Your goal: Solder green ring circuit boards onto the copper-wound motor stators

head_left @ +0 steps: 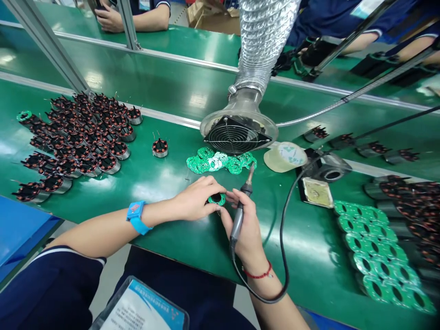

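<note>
Left hand [196, 200] on ring [217, 198] (half-hidden)

On the worktop [165, 183] just before me, a ring board [216, 199] lies between my left hand [194, 199], which pinches it, and my right hand [245, 229], which grips the soldering iron [240, 208], tip pointing far. Just beyond them lies a heap of ring boards [220, 162], and behind that stands the extractor fan [239, 133]. A lone coil [160, 147] sits left of the heap, with a cluster of coils [79, 137] further left. Right of the fan lie a tape roll [285, 156], then the iron stand [326, 169] with a sponge tray [316, 192] nearer. Rows of boards [374, 247] fill the near right.
</note>
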The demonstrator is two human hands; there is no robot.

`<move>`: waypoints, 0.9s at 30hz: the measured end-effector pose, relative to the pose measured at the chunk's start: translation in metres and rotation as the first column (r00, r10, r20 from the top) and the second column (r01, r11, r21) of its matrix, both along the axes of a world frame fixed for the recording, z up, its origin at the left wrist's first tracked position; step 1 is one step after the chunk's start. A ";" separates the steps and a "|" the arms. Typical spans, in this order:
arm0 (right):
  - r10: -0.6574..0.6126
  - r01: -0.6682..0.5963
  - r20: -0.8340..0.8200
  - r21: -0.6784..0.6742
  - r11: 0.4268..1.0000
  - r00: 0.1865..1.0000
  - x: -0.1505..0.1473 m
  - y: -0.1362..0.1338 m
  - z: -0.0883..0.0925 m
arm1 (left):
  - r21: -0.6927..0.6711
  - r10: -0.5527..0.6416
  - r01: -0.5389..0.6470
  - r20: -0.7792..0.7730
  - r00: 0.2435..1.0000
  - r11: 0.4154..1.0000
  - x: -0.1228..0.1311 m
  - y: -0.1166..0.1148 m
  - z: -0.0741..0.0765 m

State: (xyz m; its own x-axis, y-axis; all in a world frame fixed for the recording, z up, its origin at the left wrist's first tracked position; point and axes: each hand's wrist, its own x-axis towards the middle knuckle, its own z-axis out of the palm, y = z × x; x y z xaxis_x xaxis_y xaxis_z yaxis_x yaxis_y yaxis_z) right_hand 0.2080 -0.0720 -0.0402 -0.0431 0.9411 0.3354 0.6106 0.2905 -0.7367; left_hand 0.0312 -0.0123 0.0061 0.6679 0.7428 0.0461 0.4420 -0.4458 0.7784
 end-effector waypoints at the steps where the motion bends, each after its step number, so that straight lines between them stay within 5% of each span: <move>1: 0.007 -0.007 -0.006 0.003 1.000 1.000 0.000 0.000 0.000 | -0.015 -0.006 0.006 0.008 1.000 1.000 -0.001 0.001 0.001; 11: -0.113 0.114 -0.021 0.034 0.993 0.993 -0.018 -0.004 0.005 | -0.021 -0.167 0.166 -0.063 0.984 0.986 -0.015 0.012 0.009; 23: -0.036 0.035 -0.056 -0.026 0.999 0.998 -0.012 -0.004 0.008 | 0.059 0.014 -0.011 -0.058 0.998 0.998 -0.001 0.004 -0.008; 27: -0.033 0.032 0.013 0.015 0.999 0.999 -0.006 0.000 0.012 | 0.032 -0.033 0.035 -0.049 0.998 0.999 -0.010 0.007 -0.009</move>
State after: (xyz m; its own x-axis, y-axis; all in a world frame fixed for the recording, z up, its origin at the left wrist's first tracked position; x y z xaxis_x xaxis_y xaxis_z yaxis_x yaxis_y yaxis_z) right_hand 0.2016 -0.0717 -0.0280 -0.0171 0.9369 0.3493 0.6293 0.2815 -0.7244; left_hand 0.0208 -0.0052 -0.0034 0.6946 0.7184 0.0373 0.4632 -0.4864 0.7409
